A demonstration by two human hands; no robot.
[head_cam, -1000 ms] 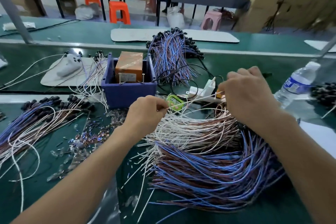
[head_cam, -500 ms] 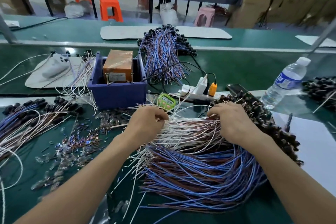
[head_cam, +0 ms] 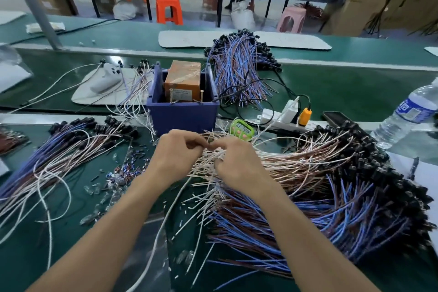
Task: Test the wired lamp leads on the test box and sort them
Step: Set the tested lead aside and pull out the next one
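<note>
A big heap of wired lamp leads (head_cam: pixel 308 197), white, brown and blue with black sockets at the right, covers the green bench in front of me. My left hand (head_cam: pixel 176 156) and my right hand (head_cam: pixel 237 166) meet over the white wire ends near the heap's left edge, each pinching thin white leads. Just behind my hands stands the blue test box (head_cam: pixel 182 111) holding an orange unit (head_cam: pixel 182 80) with two upright pins at its front. A second spread of leads (head_cam: pixel 52 159) lies at the left.
Another bundle of blue and brown leads (head_cam: pixel 239 71) lies behind the box. A green timer (head_cam: pixel 241 128), a white power strip (head_cam: pixel 282 118) with an orange plug, a phone (head_cam: pixel 336 117) and a water bottle (head_cam: pixel 407 116) sit to the right. Small loose parts (head_cam: pixel 118 178) litter the bench at left.
My right hand has come left from the power strip down to the white wire ends, and now meets my left hand there. The view has shifted slightly.
</note>
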